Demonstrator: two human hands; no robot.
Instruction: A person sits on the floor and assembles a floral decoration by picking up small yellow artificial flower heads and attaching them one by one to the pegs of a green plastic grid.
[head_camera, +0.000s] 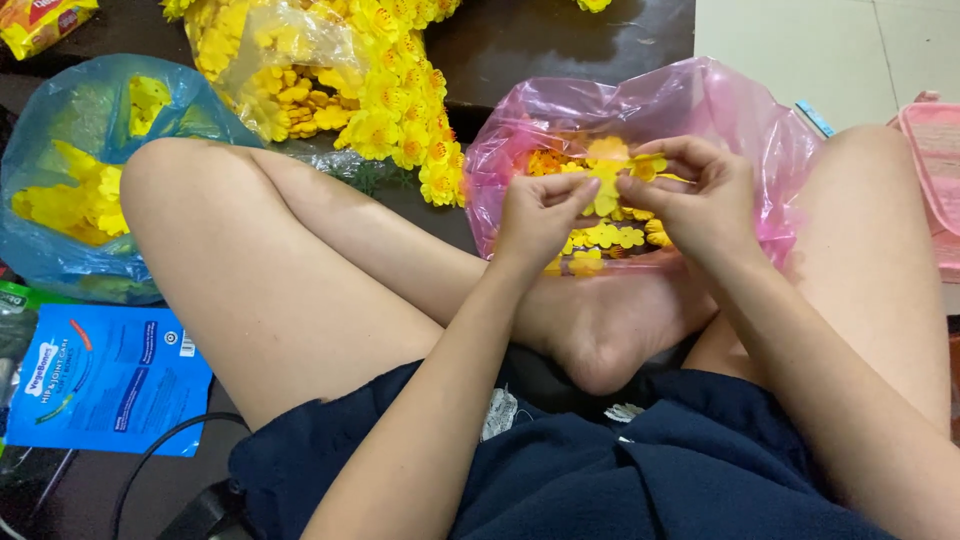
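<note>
Yellow fabric petals (606, 190) are pinched between both hands over an open pink bag (760, 130) that rests against the person's crossed legs. Left hand (535, 215): thumb and forefinger closed on the lower edge of the petal piece. Right hand (690, 195): fingers curled shut on its right side and on a second yellow bit near the thumb. The piece sits above the bag's mouth, in front of loose petals (605, 240) lying inside.

Step in hand, as judged: petal layers being fitted or pressed together at the fingertips. The next move appears to call for a fine two-handed alignment with the pinch kept firm, since the pieces are thin and limp.

Hard to make out: how many layers are held, and whether a stem or centre is among them; fingers cover the join. A heap of finished flowers (400, 100) is cut off at the top edge. A blue bag (60, 130) at left shows more yellow pieces only through its film.
</note>
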